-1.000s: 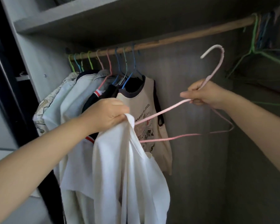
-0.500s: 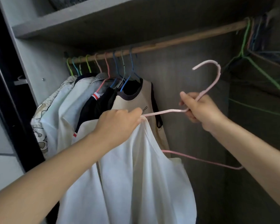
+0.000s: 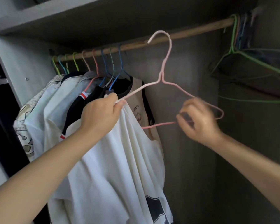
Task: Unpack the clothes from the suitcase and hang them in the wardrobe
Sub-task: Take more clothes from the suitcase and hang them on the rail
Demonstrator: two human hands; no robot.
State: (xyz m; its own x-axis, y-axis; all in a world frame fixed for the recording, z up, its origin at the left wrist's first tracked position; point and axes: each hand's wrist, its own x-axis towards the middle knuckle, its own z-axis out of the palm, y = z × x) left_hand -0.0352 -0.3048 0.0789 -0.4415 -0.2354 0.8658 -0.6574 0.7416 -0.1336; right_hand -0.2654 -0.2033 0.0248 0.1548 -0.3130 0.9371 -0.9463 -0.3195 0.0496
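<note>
**White shirt meets pink hanger at the wardrobe rail**

A person threads a white shirt [image 3: 113,159] onto a pink wire hanger [image 3: 166,62] in front of an open wardrobe. The left hand [image 3: 102,115] pinches the shirt's upper edge together with the hanger's left arm tip, fingers curled tight on both. The right hand [image 3: 199,122] is blurred; its fingers appear curled around the hanger's lower bar near the right corner, though the exact grip is hard to read.

The shirt looks light, soft and limp, falling in loose folds below the left hand, with a dark printed patch near its hem. It will likely slide off thin wire easily, so the neckline or shoulder seam seems the sound place to hold it while the hanger arm goes in. The hanger appears thin, springy and light, best steadied at its neck or bar.

The hanger's hook sits at the height of the wooden rail [image 3: 192,32] and in front of it, not yet hooked on. To the left, about 9 garments already hang on coloured hangers [image 3: 103,65]; spare empty hangers [image 3: 236,46] bunch at the rail's right end.
</note>
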